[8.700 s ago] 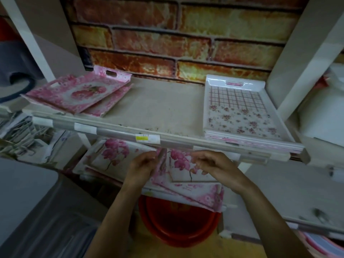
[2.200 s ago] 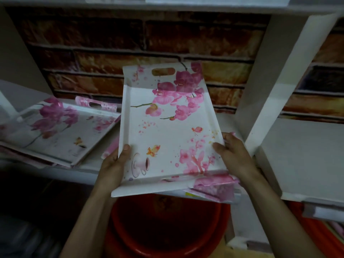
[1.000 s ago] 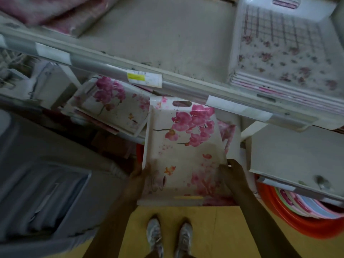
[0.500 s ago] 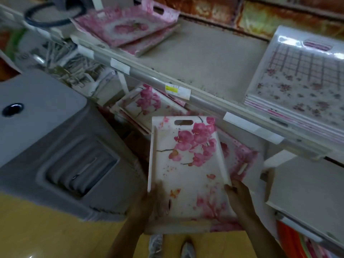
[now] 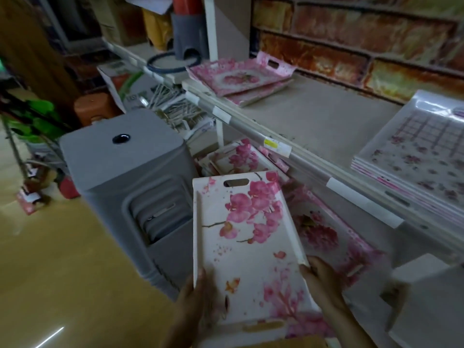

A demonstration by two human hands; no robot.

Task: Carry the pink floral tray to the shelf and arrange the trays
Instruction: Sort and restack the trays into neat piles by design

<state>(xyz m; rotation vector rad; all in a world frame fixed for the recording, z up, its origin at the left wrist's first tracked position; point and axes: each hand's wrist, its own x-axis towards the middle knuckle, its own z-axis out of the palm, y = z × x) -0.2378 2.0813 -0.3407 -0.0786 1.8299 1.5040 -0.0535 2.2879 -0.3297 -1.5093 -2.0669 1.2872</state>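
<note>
I hold a white tray with pink orchid flowers in front of me, long side pointing away, clear of the shelf. My left hand grips its near left edge and my right hand grips its near right edge. Below the upper shelf board, more orchid trays and a darker pink floral tray lie on the lower shelf. On the upper board, a pink rose tray stack sits at the left and a white checked floral tray stack at the right.
A grey plastic bin stands on the floor to the left of the tray. A brick-pattern wall backs the shelf. Boxes, a dark ring and other goods crowd the far left shelf. Yellow floor lies at the lower left.
I have drawn the orchid tray out from under the shelf and back toward me. My view has swung left, bringing the grey bin and the left shelf into sight.
</note>
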